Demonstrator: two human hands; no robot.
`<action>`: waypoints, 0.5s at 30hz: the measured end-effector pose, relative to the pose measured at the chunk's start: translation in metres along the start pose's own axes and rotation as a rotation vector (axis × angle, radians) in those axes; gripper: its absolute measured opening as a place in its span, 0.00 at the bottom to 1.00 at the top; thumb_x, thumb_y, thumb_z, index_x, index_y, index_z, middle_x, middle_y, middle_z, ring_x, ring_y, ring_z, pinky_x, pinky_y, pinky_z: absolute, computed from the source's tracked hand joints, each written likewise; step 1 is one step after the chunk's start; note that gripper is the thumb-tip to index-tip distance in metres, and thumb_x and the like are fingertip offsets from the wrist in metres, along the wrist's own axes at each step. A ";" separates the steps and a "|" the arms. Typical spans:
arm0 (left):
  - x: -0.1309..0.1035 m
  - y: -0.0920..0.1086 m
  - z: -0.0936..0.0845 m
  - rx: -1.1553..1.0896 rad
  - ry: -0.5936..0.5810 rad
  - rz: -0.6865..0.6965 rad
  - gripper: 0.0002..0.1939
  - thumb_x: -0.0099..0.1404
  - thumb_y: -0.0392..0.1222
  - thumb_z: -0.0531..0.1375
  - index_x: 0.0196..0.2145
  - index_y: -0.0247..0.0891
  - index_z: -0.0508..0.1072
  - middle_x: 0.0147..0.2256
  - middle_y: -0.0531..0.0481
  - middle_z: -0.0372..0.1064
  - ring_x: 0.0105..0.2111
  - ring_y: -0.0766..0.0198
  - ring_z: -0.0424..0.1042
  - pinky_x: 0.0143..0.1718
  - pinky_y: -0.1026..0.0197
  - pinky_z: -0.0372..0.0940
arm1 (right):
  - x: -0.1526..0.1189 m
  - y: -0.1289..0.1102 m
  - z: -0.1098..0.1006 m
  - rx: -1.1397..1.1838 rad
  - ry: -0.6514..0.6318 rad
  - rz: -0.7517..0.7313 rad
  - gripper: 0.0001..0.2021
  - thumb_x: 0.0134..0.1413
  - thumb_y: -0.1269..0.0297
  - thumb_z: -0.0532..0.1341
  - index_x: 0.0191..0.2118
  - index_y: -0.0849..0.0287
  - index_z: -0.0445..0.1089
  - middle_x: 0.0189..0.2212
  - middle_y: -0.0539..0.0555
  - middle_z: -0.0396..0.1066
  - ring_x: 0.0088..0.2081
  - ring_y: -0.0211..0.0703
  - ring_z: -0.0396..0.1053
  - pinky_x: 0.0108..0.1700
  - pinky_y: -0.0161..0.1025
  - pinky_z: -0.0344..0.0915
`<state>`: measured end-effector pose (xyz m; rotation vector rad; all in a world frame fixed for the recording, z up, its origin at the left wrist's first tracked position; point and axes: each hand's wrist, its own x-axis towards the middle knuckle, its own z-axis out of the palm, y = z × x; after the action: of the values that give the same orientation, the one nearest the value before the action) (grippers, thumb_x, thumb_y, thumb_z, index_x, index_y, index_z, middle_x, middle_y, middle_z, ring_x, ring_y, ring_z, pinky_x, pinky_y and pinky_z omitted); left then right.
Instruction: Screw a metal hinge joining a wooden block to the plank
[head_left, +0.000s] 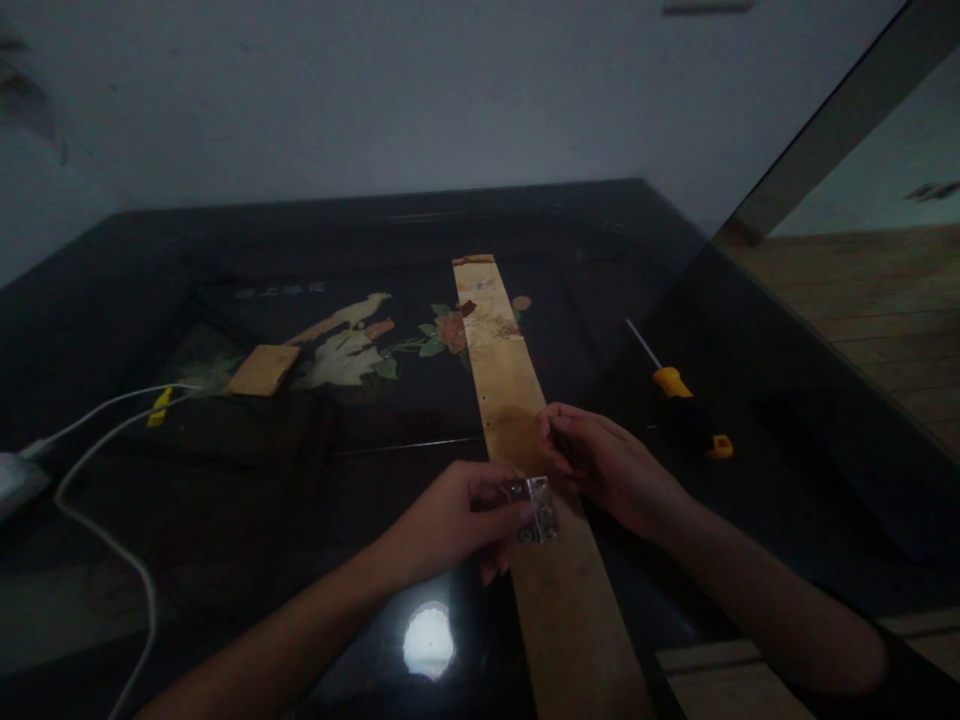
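My left hand (472,515) pinches a small shiny metal hinge (545,512) between thumb and fingers, just above a long wooden board (577,610). Screw holes show in the hinge's leaves. My right hand (589,455) is closed over the board's right edge, a little farther away than the hinge. Its fingertips are pressed together; whatever may be in them is too small and dark to make out. The board runs away from me across a dark glossy table, and two small dark holes mark its left side. To the right lies a screwdriver (673,385) with a yellow and black handle.
A small square wood piece (264,370) lies at the left, beside white cables (112,540) with a yellow tag (159,407). The dark table (390,640) bears a bird-and-flower picture and stands against a pale wall. Wooden flooring (862,310) shows at the right.
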<state>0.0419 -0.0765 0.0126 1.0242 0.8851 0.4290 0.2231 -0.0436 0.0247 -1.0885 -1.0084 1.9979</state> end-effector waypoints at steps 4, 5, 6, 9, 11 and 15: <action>0.004 -0.005 0.003 -0.011 0.030 -0.011 0.15 0.59 0.50 0.61 0.32 0.33 0.69 0.17 0.57 0.64 0.14 0.73 0.61 0.14 0.71 0.58 | 0.000 0.001 0.001 -0.072 -0.018 0.015 0.12 0.56 0.56 0.56 0.30 0.60 0.62 0.20 0.44 0.56 0.20 0.27 0.49 0.20 0.29 0.41; 0.004 -0.006 0.004 0.001 0.043 -0.016 0.15 0.59 0.50 0.61 0.32 0.33 0.69 0.17 0.57 0.64 0.14 0.74 0.60 0.14 0.71 0.58 | -0.001 0.001 0.001 -0.106 -0.026 0.019 0.13 0.55 0.55 0.58 0.29 0.60 0.62 0.20 0.44 0.56 0.19 0.26 0.48 0.20 0.29 0.41; 0.005 -0.007 0.004 0.015 0.054 -0.022 0.15 0.59 0.50 0.61 0.31 0.33 0.68 0.17 0.57 0.63 0.13 0.74 0.60 0.14 0.71 0.58 | -0.001 0.002 0.000 -0.144 -0.033 0.017 0.14 0.54 0.54 0.59 0.28 0.60 0.61 0.19 0.43 0.55 0.19 0.26 0.48 0.19 0.29 0.41; 0.006 -0.010 0.004 0.037 0.069 -0.040 0.14 0.59 0.50 0.60 0.30 0.33 0.67 0.16 0.57 0.63 0.13 0.74 0.60 0.13 0.71 0.58 | -0.001 0.000 -0.003 -0.279 -0.087 -0.038 0.14 0.52 0.53 0.61 0.29 0.61 0.64 0.20 0.43 0.57 0.20 0.26 0.51 0.20 0.29 0.44; 0.005 -0.009 0.004 0.029 0.070 -0.048 0.14 0.59 0.49 0.60 0.30 0.33 0.67 0.16 0.57 0.63 0.13 0.74 0.60 0.13 0.72 0.58 | -0.003 -0.003 -0.005 -0.369 -0.175 -0.081 0.12 0.53 0.55 0.61 0.31 0.62 0.68 0.24 0.46 0.64 0.24 0.27 0.58 0.24 0.28 0.52; 0.005 -0.007 0.002 -0.001 0.063 -0.046 0.11 0.59 0.45 0.60 0.33 0.33 0.69 0.17 0.57 0.64 0.13 0.73 0.62 0.14 0.72 0.59 | -0.009 -0.014 -0.008 -0.594 -0.368 -0.113 0.09 0.53 0.61 0.61 0.35 0.61 0.72 0.31 0.50 0.72 0.34 0.33 0.67 0.38 0.32 0.62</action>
<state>0.0459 -0.0773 0.0042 0.9916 0.9626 0.4248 0.2363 -0.0415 0.0370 -0.9281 -1.8981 1.8891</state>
